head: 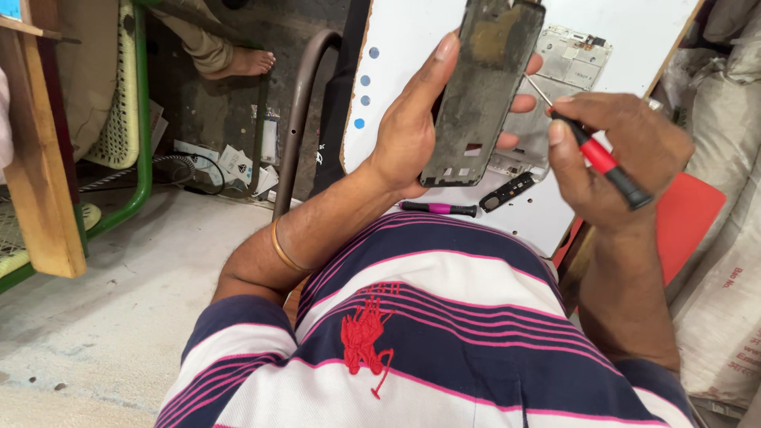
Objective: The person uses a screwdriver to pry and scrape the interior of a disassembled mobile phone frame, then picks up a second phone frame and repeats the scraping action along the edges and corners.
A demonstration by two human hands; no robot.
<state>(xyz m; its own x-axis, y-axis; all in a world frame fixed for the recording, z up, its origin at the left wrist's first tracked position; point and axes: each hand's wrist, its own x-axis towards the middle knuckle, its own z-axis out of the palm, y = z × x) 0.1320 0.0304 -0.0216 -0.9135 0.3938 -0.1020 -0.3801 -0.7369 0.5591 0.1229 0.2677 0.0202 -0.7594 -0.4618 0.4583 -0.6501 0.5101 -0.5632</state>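
Observation:
My left hand grips a dark, worn phone frame, holding it upright above a white table. My right hand holds a red-and-black screwdriver, its thin metal tip pointing at the frame's right edge. Behind the frame lies a white phone middle plate. A gold bangle circles my left wrist.
A pink-and-black screwdriver and a small black plastic strip lie on the table's near edge. A brown metal chair frame stands left of the table. Sacks sit at right. Another person's bare foot rests on the floor at upper left.

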